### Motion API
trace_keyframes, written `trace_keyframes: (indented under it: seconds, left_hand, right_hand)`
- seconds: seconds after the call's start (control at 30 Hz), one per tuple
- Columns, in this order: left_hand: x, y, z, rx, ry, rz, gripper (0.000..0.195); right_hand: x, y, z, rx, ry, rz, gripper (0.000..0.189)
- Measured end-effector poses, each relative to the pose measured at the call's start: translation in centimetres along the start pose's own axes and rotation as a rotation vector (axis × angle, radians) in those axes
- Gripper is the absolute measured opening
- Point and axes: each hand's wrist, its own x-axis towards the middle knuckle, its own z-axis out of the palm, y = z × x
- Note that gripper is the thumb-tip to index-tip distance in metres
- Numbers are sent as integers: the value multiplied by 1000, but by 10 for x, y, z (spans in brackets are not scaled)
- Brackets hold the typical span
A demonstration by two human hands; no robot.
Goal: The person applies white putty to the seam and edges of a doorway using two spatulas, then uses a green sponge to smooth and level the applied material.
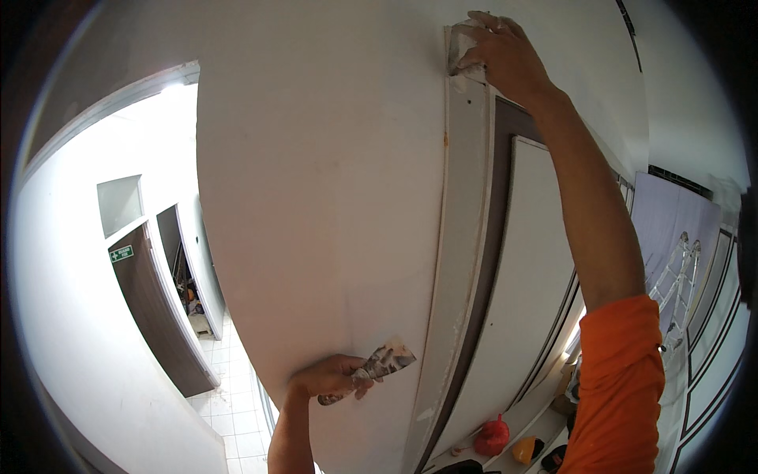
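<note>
At the upper right of the head view, my right hand [497, 50] is raised and grips a flat, smeared scraper blade [466, 50] against the top end of a pale vertical trim board [465, 178]. Lower down, my left hand [337, 376] holds a putty knife [385, 364] by its handle; its wide blade is coated in dried filler and points up and to the right. Behind both hands stands a plain painted wall [331, 207], with faint patches on its surface. A narrow edge separates wall and trim.
A doorway on the left shows a brown door [160, 308] and a tiled floor [237, 409]. Right of the trim is a white panel [527, 237]. Below sit a red plastic bag [491, 437] and a yellow object [524, 450]. A stepladder [678, 284] stands far right.
</note>
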Motion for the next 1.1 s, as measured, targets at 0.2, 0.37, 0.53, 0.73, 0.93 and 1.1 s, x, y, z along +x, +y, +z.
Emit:
trace_keyframes:
  seconds: [0.2,0.37,0.53,0.73,0.93,1.1]
  left_hand:
    - [8,-3,-3,84,-12,-26,24]
    - [-13,-1,6,-70,172,-44,23]
    - [-6,-16,52,-271,220,-119,17]
    - [-53,-73,179,-606,402,-212,16]
    - [-68,-63,243,-601,535,-384,12]
    - [-74,-55,255,-527,555,-440,13]
  right_hand:
    - [-85,13,-39,41,218,62,60]
    - [-263,-94,-101,1003,-200,632,28]
    - [-409,-199,-108,1637,-526,1399,29]
    - [-465,-277,-156,1567,-777,1403,26]
    - [-453,-281,-173,1532,-1001,1057,22]
    - [-451,-288,-163,1607,-832,769,28]
